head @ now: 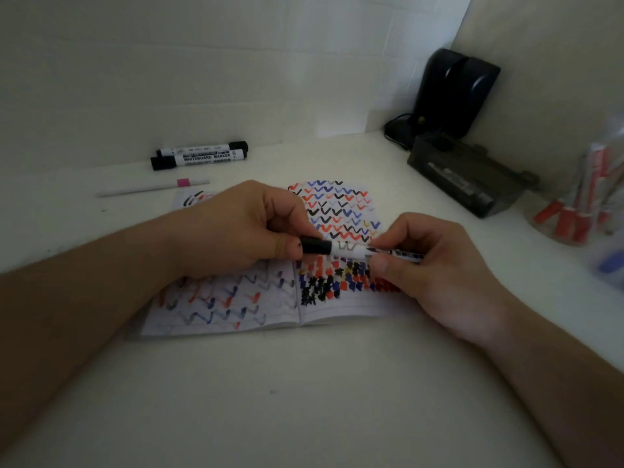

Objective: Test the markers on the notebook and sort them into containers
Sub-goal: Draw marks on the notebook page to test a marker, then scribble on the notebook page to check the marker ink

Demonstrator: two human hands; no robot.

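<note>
While hands (337, 251) grip marker (378, 253) over notebook (337, 309), cap (315, 246) seemingly on

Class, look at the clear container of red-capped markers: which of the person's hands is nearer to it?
Right. The right hand holds the marker barrel just left of the container; the left hand grips the black cap farther left.
</note>
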